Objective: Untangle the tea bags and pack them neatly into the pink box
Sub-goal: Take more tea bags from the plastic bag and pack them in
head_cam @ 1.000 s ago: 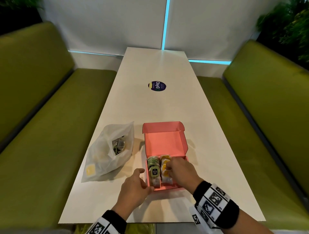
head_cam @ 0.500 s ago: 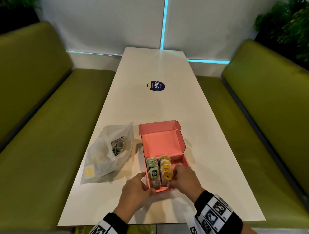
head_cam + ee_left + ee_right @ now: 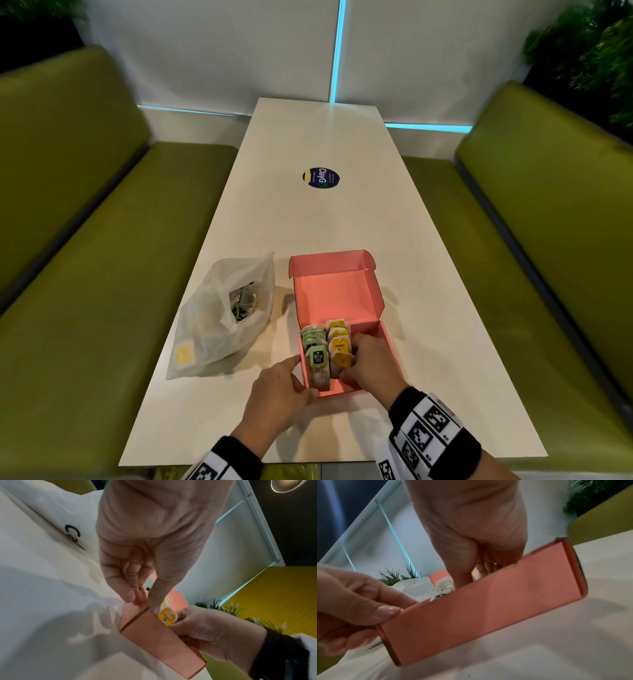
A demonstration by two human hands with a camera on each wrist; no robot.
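Observation:
The pink box [image 3: 386, 346] lies open on the white table, its lid [image 3: 330, 274] folded back. Inside stand two rows of tea bags, green-tagged [image 3: 314, 344] on the left and yellow-tagged [image 3: 339, 342] on the right. My left hand [image 3: 279, 387] pinches the box's left wall at the near corner, thumb inside [image 3: 155, 601] and fingers outside. My right hand [image 3: 371, 366] reaches into the box and curls round the near yellow tea bag [image 3: 167, 617]. In the right wrist view its fingers [image 3: 462, 574] dip behind the box's front wall [image 3: 484, 609].
A translucent plastic bag [image 3: 219, 322] with more tangled tea bags [image 3: 244, 301] lies left of the box. A round dark sticker [image 3: 321, 177] sits mid-table. Green benches [image 3: 85, 274] flank the table, whose near edge runs just below my wrists.
My left hand has moved in and taken the box's left near corner. My right hand has drawn back from over the yellow row to its near right side.

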